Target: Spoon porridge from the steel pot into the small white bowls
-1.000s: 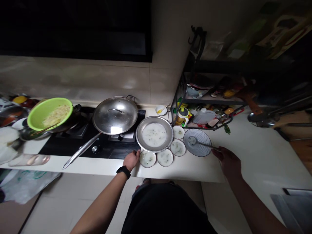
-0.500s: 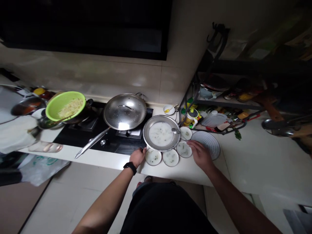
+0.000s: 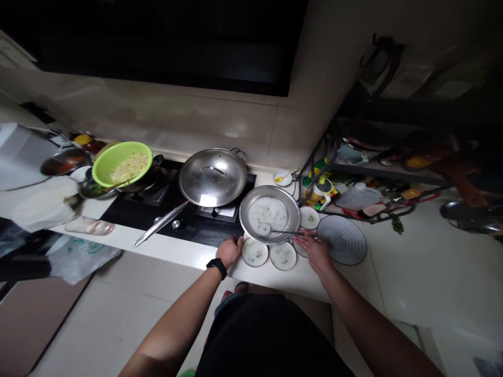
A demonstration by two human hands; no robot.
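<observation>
A wide metal basin [image 3: 292, 209] holds thin white liquid with dark bits. My right hand [image 3: 314, 251] is closed on the handle of a metal ladle [image 3: 265, 229], whose bowl is at the near part of the liquid. Under my right fingers, a small dish is mostly covered. Two small dishes, a left one [image 3: 255, 253] and a middle one [image 3: 283, 256], hold the same liquid in front of the basin, and another dish [image 3: 309, 218] stands at its right. My left hand [image 3: 230, 252] rests on the counter beside the left dish, thumb apart from loosely bent fingers; it appears to hold nothing.
A lidded pan [image 3: 212, 178] sits on the black hob [image 3: 188, 230], its long handle pointing toward me. Left of it stands a green bowl [image 3: 102, 167] of pale shreds. A patterned plate [image 3: 349, 241] lies right of my right hand, below a rack [image 3: 377, 214] of jars and containers.
The ladle bowl has moved from the basin's right rim leftward into the near part of the liquid. My right hand has shifted toward the basin, covering more of the right dish. The view turned slightly.
</observation>
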